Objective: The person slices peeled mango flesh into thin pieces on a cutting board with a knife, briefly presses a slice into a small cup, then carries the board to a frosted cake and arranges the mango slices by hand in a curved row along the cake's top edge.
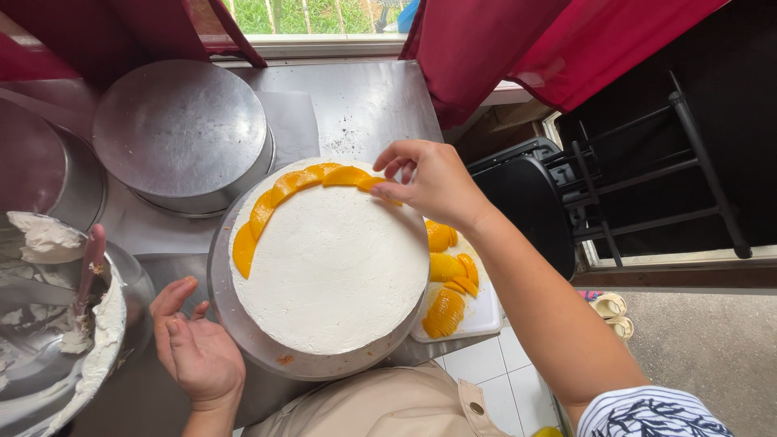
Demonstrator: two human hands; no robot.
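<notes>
A round cake (332,267) covered in white cream sits on a metal turntable (235,320). An arc of orange peach slices (279,194) lies along its far left rim. My right hand (429,182) pinches a peach slice (380,188) at the far right end of that arc, on the cake's edge. My left hand (194,348) rests with fingers apart at the turntable's near left edge, holding nothing.
A white tray (477,316) with more peach slices (449,283) sits right of the cake. A metal bowl (48,348) of cream with a pink spatula (89,271) stands at left. An upturned round pan (182,133) lies behind. A black stool (530,202) stands right of the counter.
</notes>
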